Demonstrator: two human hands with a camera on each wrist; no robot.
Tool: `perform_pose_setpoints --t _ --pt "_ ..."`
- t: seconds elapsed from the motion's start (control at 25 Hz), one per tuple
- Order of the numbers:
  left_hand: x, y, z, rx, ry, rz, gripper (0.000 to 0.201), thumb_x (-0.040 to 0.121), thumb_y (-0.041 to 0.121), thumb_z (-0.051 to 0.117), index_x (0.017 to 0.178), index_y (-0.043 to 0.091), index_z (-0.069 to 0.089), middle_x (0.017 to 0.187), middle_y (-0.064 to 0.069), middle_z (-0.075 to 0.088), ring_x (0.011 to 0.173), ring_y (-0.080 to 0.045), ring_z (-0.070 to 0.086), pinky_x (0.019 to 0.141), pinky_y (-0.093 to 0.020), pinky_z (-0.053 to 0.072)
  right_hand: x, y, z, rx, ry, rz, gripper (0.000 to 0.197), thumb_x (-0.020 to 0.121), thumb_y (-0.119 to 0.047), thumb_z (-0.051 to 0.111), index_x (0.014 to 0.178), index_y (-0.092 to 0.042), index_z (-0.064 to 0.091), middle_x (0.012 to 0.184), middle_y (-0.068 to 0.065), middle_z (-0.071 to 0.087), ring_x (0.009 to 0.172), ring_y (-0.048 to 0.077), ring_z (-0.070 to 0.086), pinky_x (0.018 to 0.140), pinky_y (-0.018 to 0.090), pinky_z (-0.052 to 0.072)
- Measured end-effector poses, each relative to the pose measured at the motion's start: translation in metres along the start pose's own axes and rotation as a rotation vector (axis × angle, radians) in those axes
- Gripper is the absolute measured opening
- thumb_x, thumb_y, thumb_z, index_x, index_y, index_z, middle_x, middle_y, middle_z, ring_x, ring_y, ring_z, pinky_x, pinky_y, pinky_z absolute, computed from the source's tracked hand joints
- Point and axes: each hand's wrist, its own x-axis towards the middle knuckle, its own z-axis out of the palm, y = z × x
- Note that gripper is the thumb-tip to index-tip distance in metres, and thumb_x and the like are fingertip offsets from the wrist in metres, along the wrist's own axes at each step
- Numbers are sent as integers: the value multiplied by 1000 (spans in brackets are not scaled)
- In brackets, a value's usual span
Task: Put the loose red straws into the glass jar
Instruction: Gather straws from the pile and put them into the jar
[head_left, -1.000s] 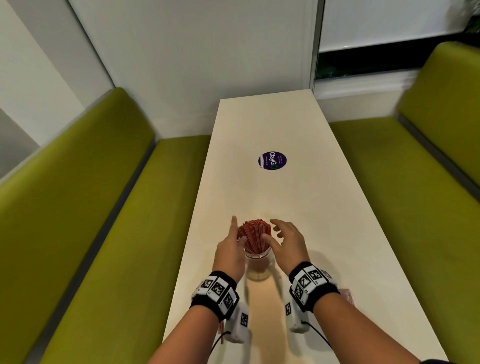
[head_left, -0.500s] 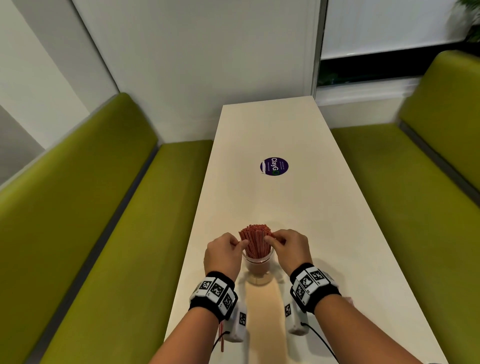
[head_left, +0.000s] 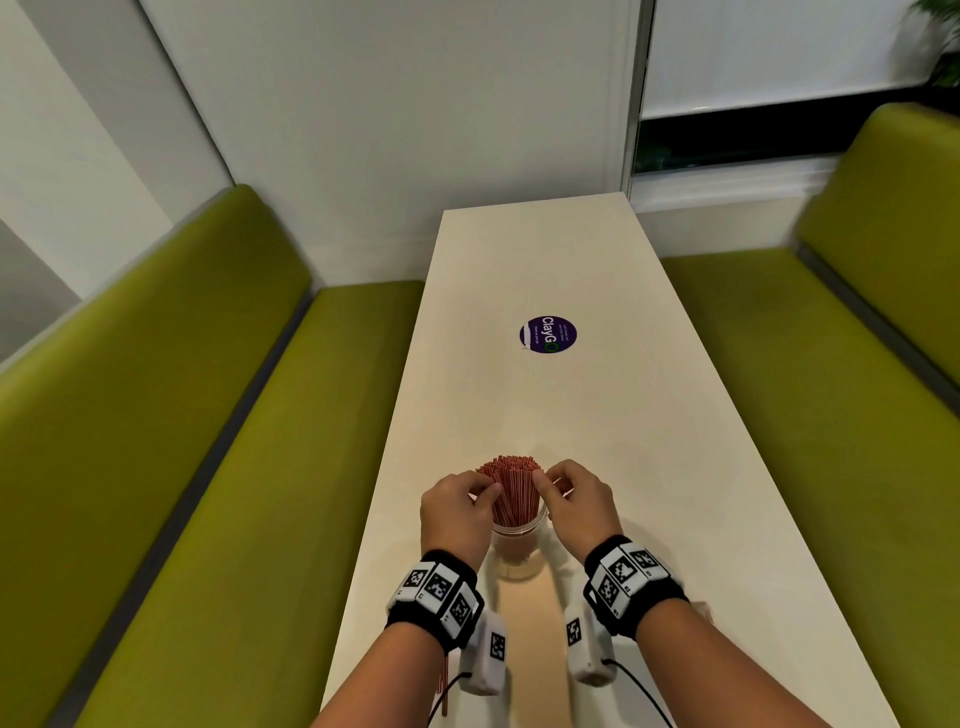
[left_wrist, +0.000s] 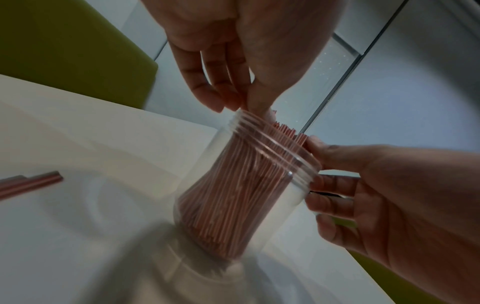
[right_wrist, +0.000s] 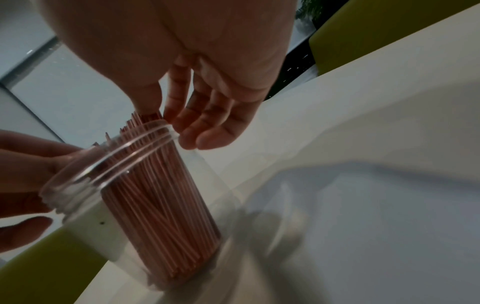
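Straws (head_left: 508, 488), red and packed tight, stand upright in the clear glass jar (head_left: 517, 545) on the near end of the white table (head_left: 545, 260). I see my left hand (head_left: 457, 514) and right hand (head_left: 576, 512) flanking the bundle, thumb and curled fingers of each pinching its top above the rim. Two loose straws (left_wrist: 31, 183) lie on the table to the jar's left.

A long cream worktop (head_left: 545, 415) runs away from the fingers toward a plain white wall (head_left: 415, 104), with a round purple sticker (head_left: 548, 334) lying farther along it. Olive-green padded benches (head_left: 218, 441) flank both sides, and a window with a lowered white blind (head_left: 779, 47) sits beyond on the right.
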Motion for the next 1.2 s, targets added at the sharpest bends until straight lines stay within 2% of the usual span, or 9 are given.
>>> perform_pose_setpoints --t 0.2,0.48,0.64,0.72,0.84,0.96,1.04,1.12,1.2 --pt "-5 -7 1 -58 -39 0 3 83 26 79 85 24 78 79 9 72 73 -5 65 74 -26 55 3 3 -1 85 -38 52 26 88 -44 69 78 -21 62 69 -1 67 62 18 63 64 36 54" --pt "-8 -6 -1 -69 3 33 7 87 31 74 86 24 76 81 10 69 71 -4 62 67 -18 47 0 -7 -1 8 -52 -39 20 92 -34 67 77 -22 65 67 -6 62 58 6 50 60 23 44" --pt "-26 -15 -22 -243 95 -113 17 91 30 69 76 23 73 67 7 69 61 -7 60 57 -12 46 -24 -1 -18 98 26 -28 18 95 -28 64 79 -20 63 67 -7 60 58 0 50 58 13 42" --pt "-43 -27 -36 -292 103 -195 20 92 29 68 74 22 72 56 6 62 51 -6 56 53 -15 46 -42 21 -24 107 13 50 22 95 -28 64 75 -18 61 64 -6 59 60 6 52 62 25 47" --pt "-71 -48 -53 -328 128 -287 19 93 30 66 78 22 73 52 4 54 48 -12 45 53 -31 46 -67 49 -20 -54 -141 192 24 92 -31 65 72 -17 62 65 -4 64 64 16 58 72 43 54" --pt "-94 -67 -65 -348 202 -383 20 94 26 65 78 19 72 58 -3 58 56 -17 48 59 -34 49 -85 34 6 -368 -453 135 26 93 -35 58 84 -13 69 85 2 72 82 22 66 80 36 54" --pt "-105 -78 -70 -346 245 -430 21 94 27 65 78 16 73 62 -5 62 59 -18 53 63 -35 51 -91 11 34 -502 -606 75 36 94 -39 54 82 -7 65 90 10 71 85 27 65 81 35 53" --pt "-112 -86 -74 -339 285 -444 22 94 27 66 77 14 73 63 -7 65 60 -20 57 64 -36 51 -94 -13 64 -594 -706 39 40 94 -47 51 78 -11 57 91 13 66 79 27 61 79 35 53" --pt "-115 -90 -77 -341 316 -443 23 94 25 66 75 12 72 62 -8 65 59 -20 57 62 -36 50 -99 -33 90 -673 -738 23 45 91 -54 55 95 -10 63 101 11 68 85 27 64 76 33 53"
